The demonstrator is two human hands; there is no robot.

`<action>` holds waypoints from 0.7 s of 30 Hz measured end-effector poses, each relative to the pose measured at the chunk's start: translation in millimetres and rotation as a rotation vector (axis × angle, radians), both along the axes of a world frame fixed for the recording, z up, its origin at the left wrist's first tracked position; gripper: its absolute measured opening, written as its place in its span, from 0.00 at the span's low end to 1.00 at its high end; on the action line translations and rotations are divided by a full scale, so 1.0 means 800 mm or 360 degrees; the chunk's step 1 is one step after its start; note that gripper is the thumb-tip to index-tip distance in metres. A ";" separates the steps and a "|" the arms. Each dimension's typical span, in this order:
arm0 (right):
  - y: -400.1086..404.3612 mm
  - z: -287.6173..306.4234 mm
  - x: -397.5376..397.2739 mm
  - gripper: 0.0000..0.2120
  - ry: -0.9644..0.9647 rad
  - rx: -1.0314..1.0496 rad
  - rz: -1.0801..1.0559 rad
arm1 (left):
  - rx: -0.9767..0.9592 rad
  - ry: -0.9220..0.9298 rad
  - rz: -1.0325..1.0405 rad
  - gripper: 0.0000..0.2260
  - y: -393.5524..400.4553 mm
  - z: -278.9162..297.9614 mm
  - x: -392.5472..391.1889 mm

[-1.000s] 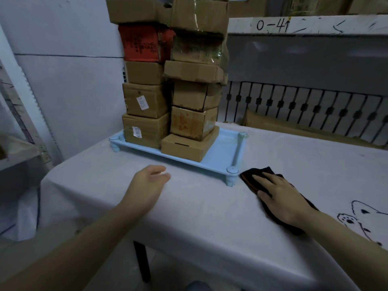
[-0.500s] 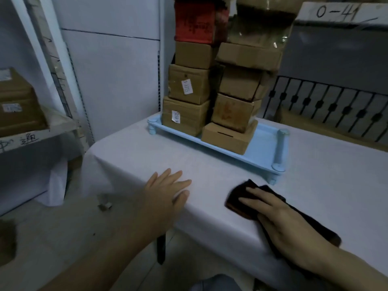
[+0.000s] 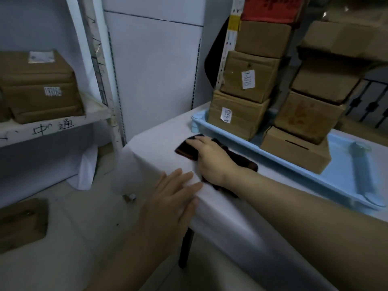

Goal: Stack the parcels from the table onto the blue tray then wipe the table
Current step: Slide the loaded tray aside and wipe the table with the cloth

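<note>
Worktop [image 3: 241,219] wipe | parcels [image 3: 247,101] stacked on blue tray [image 3: 315,175] | right hand [image 3: 212,160] flat, pressing dark cloth [image 3: 186,150] near left corner | left hand [image 3: 174,198] open, steadying edge | advice: keep cloth flat, sweep clear of tray legs.

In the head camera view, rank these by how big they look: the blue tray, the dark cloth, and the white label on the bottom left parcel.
1. blue tray, much the largest
2. dark cloth, partly hidden under the right hand
3. white label, smallest
</note>
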State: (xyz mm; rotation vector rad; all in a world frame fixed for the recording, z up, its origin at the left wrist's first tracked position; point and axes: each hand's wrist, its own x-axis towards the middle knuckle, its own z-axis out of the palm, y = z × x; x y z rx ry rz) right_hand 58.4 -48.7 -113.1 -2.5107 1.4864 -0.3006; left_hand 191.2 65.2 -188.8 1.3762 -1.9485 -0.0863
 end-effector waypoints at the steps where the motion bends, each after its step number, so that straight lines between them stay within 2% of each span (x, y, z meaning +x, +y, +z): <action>1: -0.010 -0.001 0.017 0.31 -0.0043 0.0012 0.0034 | -0.0028 0.0008 -0.0005 0.16 0.000 -0.001 0.000; 5: -0.034 0.000 0.063 0.27 -0.0232 0.0108 0.0114 | -0.0092 0.0017 -0.0007 0.15 -0.003 -0.006 0.003; 7: -0.039 -0.001 0.064 0.25 -0.0189 0.0104 0.0145 | -0.0081 -0.0013 -0.0002 0.15 -0.003 -0.006 0.002; 12: -0.027 -0.008 0.042 0.23 0.0116 0.0012 0.0132 | 0.0006 -0.0047 -0.0014 0.15 0.001 0.003 0.004; 21: 0.079 -0.007 -0.052 0.22 0.0045 -0.0012 0.0089 | 0.0246 0.0061 0.0095 0.18 0.014 0.036 -0.008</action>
